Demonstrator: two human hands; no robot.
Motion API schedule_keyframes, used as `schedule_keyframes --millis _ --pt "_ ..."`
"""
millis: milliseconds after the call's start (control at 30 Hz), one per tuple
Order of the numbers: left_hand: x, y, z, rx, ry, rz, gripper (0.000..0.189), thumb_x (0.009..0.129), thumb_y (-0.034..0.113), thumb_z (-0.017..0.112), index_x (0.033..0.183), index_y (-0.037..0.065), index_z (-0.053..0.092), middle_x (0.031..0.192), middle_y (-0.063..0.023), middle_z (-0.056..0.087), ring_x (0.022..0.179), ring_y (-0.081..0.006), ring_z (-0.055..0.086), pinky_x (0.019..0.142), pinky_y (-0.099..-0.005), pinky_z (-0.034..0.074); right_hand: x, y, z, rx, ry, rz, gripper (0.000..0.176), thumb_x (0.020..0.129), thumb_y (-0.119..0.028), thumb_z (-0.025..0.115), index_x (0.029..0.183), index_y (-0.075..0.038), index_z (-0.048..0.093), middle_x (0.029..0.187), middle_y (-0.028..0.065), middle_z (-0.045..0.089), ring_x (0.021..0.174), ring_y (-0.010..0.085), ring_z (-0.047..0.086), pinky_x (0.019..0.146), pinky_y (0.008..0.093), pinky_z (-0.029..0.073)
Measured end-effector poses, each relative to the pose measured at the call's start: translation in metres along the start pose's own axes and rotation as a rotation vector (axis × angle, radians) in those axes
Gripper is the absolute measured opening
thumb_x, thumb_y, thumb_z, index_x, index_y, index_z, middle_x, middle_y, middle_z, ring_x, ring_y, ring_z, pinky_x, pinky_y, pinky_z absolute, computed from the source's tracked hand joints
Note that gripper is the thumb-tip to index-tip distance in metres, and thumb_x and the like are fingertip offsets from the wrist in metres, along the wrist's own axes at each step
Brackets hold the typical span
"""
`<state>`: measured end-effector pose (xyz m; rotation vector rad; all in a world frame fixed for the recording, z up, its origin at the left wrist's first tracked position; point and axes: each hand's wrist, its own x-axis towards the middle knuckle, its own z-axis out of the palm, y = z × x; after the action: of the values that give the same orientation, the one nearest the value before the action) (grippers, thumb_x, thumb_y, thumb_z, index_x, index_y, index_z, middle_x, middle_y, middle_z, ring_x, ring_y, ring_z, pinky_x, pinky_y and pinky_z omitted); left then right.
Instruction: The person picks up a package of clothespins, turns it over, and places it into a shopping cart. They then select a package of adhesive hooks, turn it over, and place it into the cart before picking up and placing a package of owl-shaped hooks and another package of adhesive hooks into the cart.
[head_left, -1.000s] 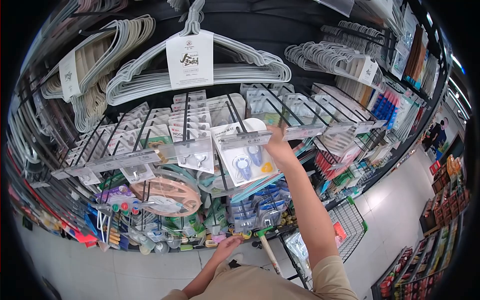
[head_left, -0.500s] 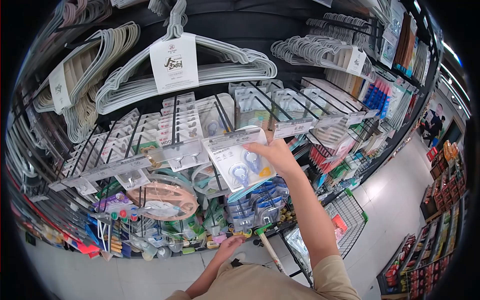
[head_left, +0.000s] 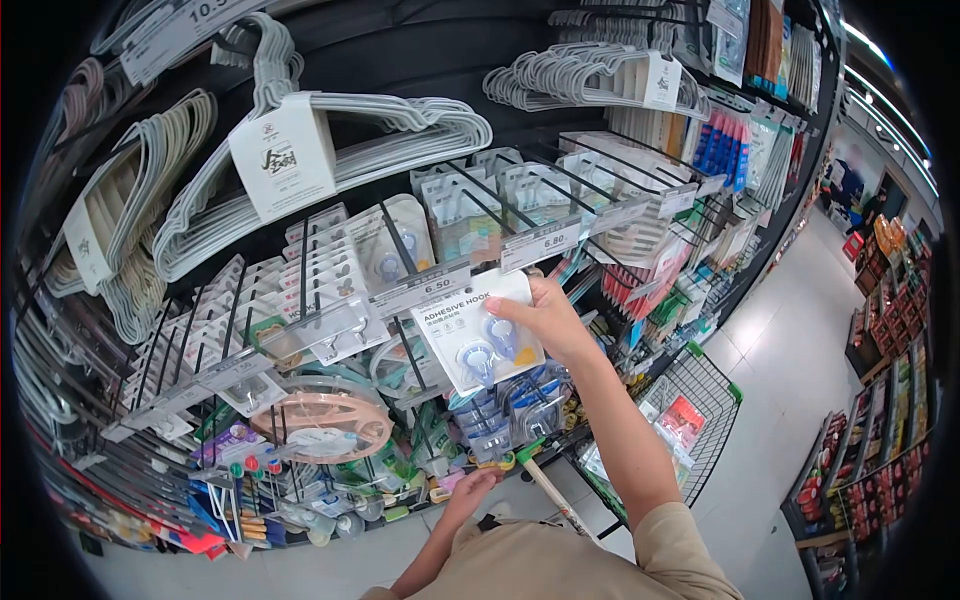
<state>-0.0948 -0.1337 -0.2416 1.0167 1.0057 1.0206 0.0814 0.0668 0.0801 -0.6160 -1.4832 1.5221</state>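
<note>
A shop aisle with a pale tiled floor (head_left: 745, 335) runs beside a dark rack of hanging goods, its outer parts bent and cut off by the black rim of the view. The adhesive hook pack (head_left: 478, 345) is at the front of the rack, tilted, just below the price strip (head_left: 420, 291) marked 6.50. Its printed name and two bluish hooks show, but whether its top is off the peg cannot be made out. The right hand (head_left: 548, 318) grips its upper right side, thumb across the front; the other fingers are mostly hidden behind it.

Left of the pack, a round peach plastic item (head_left: 335, 424) hangs low, its label unreadable. Above are white hangers (head_left: 400, 150) in a paper band. Lower down, the left hand (head_left: 474, 487) is near small items at the rack's foot; its fingers look loosely bent, and I cannot tell whether they touch anything. The cart (head_left: 738, 392) is partly covered by the right forearm, with a red packet (head_left: 682, 418) inside. Far off, figures (head_left: 850, 180) are blurred.
</note>
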Motion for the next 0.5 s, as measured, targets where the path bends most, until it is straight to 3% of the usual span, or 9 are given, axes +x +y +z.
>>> schedule_keyframes --millis 333,400,500 --pt "0.018 0.010 0.008 0.067 -0.081 0.011 0.033 0.101 0.017 0.049 0.128 -0.001 0.055 0.123 -0.0117 0.063 0.112 -0.0197 0.060 0.093 -0.0328 0.048 -0.081 0.011 -0.026 -0.245 0.146 -0.116 0.026 0.085 -0.018 0.072 0.102 0.002 0.071 0.097 0.0056 0.070 0.086 0.0098 0.062 0.076 0.0263 0.049" --pt "0.023 0.014 0.010 0.058 -0.100 0.002 0.033 0.101 0.017 0.049 0.129 -0.001 0.054 0.123 -0.0124 0.063 0.112 -0.0203 0.060 0.093 -0.0329 0.048 -0.101 0.012 -0.033 -0.356 0.095 -0.264 0.025 0.085 -0.017 0.072 0.102 0.001 0.071 0.099 0.0083 0.070 0.088 0.0127 0.063 0.080 0.0279 0.049" --pt "0.031 0.027 0.018 0.042 -0.152 0.037 0.037 0.100 0.017 0.051 0.133 -0.001 0.050 0.130 -0.0120 0.058 0.115 -0.0230 0.059 0.096 -0.0327 0.046 -0.137 0.010 -0.046 -0.330 0.147 -0.194 0.024 0.084 -0.017 0.072 0.100 0.001 0.070 0.098 0.0081 0.071 0.087 0.0132 0.064 0.079 0.0279 0.050"
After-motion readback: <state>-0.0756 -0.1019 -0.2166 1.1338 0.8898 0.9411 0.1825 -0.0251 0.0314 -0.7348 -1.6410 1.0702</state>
